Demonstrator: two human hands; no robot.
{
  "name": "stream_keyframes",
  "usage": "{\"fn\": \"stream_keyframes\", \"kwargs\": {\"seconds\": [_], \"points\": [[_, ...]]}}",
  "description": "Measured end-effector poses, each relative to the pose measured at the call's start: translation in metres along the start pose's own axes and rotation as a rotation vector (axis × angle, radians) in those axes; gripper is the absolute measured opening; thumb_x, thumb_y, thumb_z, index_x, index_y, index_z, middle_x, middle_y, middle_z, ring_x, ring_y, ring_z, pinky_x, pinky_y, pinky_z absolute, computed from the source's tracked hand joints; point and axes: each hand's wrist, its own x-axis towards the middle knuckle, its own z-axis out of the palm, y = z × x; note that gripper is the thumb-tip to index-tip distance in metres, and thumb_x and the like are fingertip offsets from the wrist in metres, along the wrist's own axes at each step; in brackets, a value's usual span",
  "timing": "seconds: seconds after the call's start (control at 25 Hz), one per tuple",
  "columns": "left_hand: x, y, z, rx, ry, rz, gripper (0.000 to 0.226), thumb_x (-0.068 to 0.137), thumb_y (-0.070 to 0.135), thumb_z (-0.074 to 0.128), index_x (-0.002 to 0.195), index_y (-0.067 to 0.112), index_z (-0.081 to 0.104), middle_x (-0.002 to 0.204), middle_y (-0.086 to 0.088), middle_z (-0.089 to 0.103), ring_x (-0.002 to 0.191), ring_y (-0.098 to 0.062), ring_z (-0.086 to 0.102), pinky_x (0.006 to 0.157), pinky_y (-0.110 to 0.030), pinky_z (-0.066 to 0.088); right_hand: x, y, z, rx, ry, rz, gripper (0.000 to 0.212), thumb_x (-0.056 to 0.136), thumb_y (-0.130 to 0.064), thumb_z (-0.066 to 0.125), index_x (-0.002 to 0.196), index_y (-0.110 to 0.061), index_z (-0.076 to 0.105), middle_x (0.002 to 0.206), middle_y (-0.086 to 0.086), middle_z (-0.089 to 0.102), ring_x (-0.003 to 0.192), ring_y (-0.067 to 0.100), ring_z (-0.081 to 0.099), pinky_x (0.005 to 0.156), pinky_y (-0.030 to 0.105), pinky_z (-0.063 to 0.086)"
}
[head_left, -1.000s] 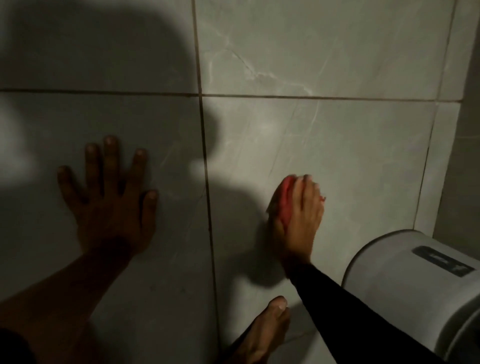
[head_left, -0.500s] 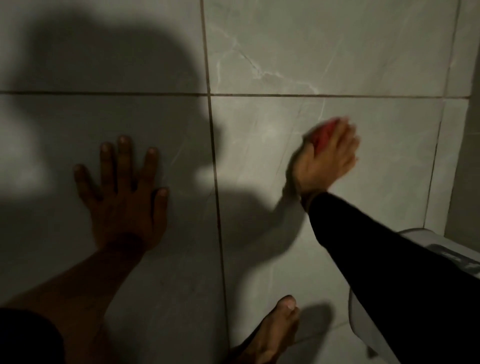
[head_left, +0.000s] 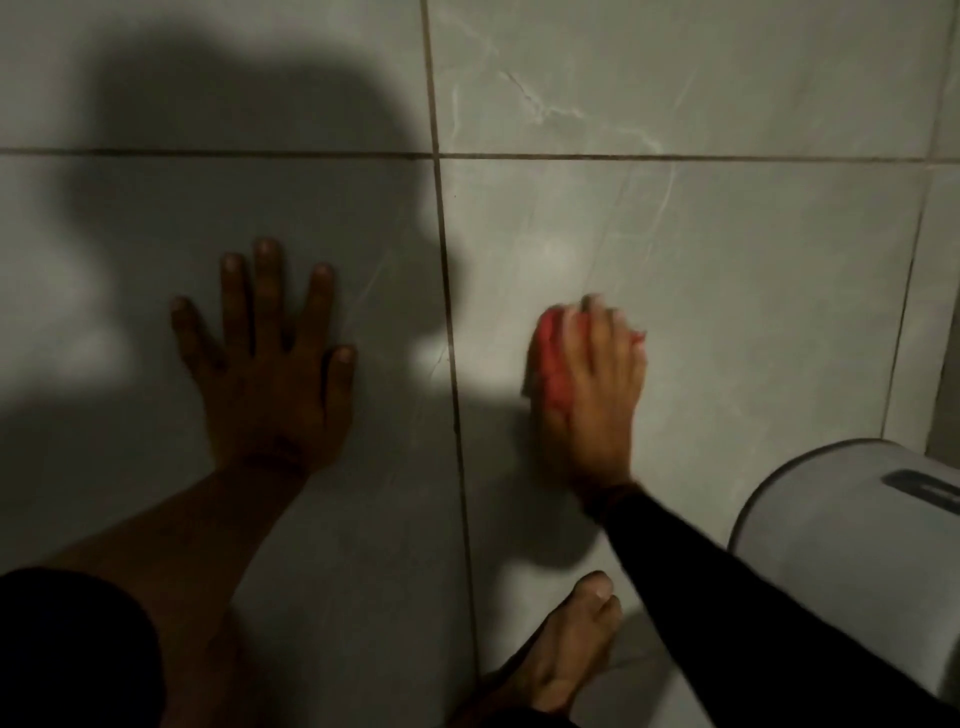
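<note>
1. Wide and flat on the grey tile wall (head_left: 753, 312): the left grip (head_left: 270, 374), all five fingers spread out, holding nothing.
2. Wrapped over a red cloth (head_left: 548, 364) and pressing it on the wall: the right grip (head_left: 592, 395).
3. Bunched up under the right fingers: the red cloth, peeking out on the left side and a tiny bit on the right. A little blurry.
4. Just right of the dark line (head_left: 451, 364) between two tiles: the red cloth and the right grip. Left of that line: the left grip.
5. Both about level on the wall, well apart.
6. On the right arm, down to the wrist: a black sleeve (head_left: 727, 597). Left forearm bare.
7. Low on the right, near the right arm and well apart from the cloth: a round grey tub (head_left: 841, 545).
8. At the bottom, below the right grip, toes close to the wall: a bare foot (head_left: 566, 654).
9. Above the left grip, spread over the wall: a big dark shadow (head_left: 249, 156).
</note>
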Motion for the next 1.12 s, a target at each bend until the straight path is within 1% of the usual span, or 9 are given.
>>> {"fn": "stream_keyframes", "kwargs": {"seconds": [0.12,0.28,0.36,0.44,0.6,0.76,0.84,0.96,1.12], "points": [[0.0,0.0,0.004,0.002,-0.006,0.008,0.076,0.106,0.056,0.028,0.176,0.039,0.003,0.186,-0.007,-0.005,0.172,-0.034,-0.004,0.129,-0.074,0.002,0.121,0.008,-0.038,0.175,0.246,0.343,0.088,0.086,-0.039,0.05,0.168,-0.013,0.029,0.177,0.017,0.023,0.165,0.042,0.016,0.132,0.065,0.011],[0.0,-0.001,0.004,-0.01,-0.011,-0.017,0.076,0.105,0.056,0.029,0.175,0.042,0.002,0.186,-0.003,-0.009,0.169,-0.022,-0.017,0.129,-0.07,-0.003,0.178,-0.077,-0.02,0.107,0.351,-0.107,0.079,0.089,-0.033,0.058,0.162,-0.009,0.041,0.171,0.024,0.036,0.161,0.047,0.026,0.134,0.065,0.007],[-0.001,-0.002,0.004,-0.017,-0.01,-0.017,0.075,0.106,0.056,0.03,0.175,0.04,0.007,0.186,-0.005,-0.004,0.169,-0.021,-0.018,0.129,-0.069,-0.003,0.108,-0.099,0.01,0.1,0.297,-0.318,0.073,0.093,-0.039,0.062,0.159,-0.012,0.049,0.168,0.022,0.041,0.16,0.045,0.029,0.135,0.06,0.003],[0.0,0.0,0.002,-0.005,-0.014,-0.018,0.076,0.105,0.055,0.031,0.175,0.04,0.004,0.186,-0.005,-0.006,0.17,-0.023,-0.016,0.129,-0.07,-0.002,0.014,-0.082,0.033,0.083,0.148,-0.366,0.071,0.098,-0.047,0.057,0.163,-0.022,0.041,0.172,0.014,0.036,0.161,0.043,0.027,0.132,0.065,0.011],[-0.001,0.004,-0.002,0.006,-0.02,-0.013,0.074,0.106,0.054,0.03,0.176,0.036,0.011,0.186,-0.009,0.0,0.172,-0.037,0.0,0.129,-0.072,0.0,-0.063,0.021,0.031,0.012,0.041,0.013,0.072,0.098,-0.044,0.04,0.166,-0.021,0.029,0.176,0.019,0.022,0.162,0.046,0.019,0.128,0.072,0.017],[0.0,0.003,-0.003,0.013,-0.016,-0.024,0.074,0.106,0.055,0.03,0.175,0.036,0.014,0.186,-0.01,0.0,0.171,-0.039,0.001,0.128,-0.073,-0.001,0.054,0.065,-0.014,0.125,0.271,0.452,0.09,0.087,-0.044,0.044,0.169,-0.012,0.024,0.177,0.018,0.021,0.165,0.041,0.017,0.132,0.064,0.011],[0.001,0.003,0.0,0.023,-0.009,-0.01,0.074,0.106,0.055,0.03,0.176,0.036,0.013,0.186,-0.01,0.0,0.171,-0.039,0.002,0.128,-0.073,0.0,0.118,0.049,-0.029,0.141,0.351,0.518,0.096,0.082,-0.046,0.053,0.169,-0.017,0.027,0.177,0.014,0.026,0.165,0.038,0.021,0.132,0.062,0.015],[0.001,-0.001,0.002,0.025,0.016,0.016,0.073,0.107,0.056,0.029,0.176,0.036,0.013,0.186,-0.009,0.001,0.171,-0.039,0.002,0.129,-0.07,-0.001,0.128,-0.003,-0.023,0.045,0.31,0.235,0.097,0.079,-0.045,0.06,0.167,-0.016,0.031,0.175,0.017,0.029,0.163,0.042,0.025,0.133,0.063,0.013],[0.001,0.005,-0.009,0.069,-0.023,-0.01,0.072,0.109,0.052,0.029,0.176,0.034,0.01,0.185,-0.014,0.003,0.17,-0.042,0.006,0.128,-0.073,0.002,0.008,-0.048,0.007,0.113,0.14,-0.057,0.088,0.084,-0.034,0.064,0.166,-0.021,0.034,0.176,0.015,0.026,0.164,0.043,0.018,0.135,0.058,0.005]]}}
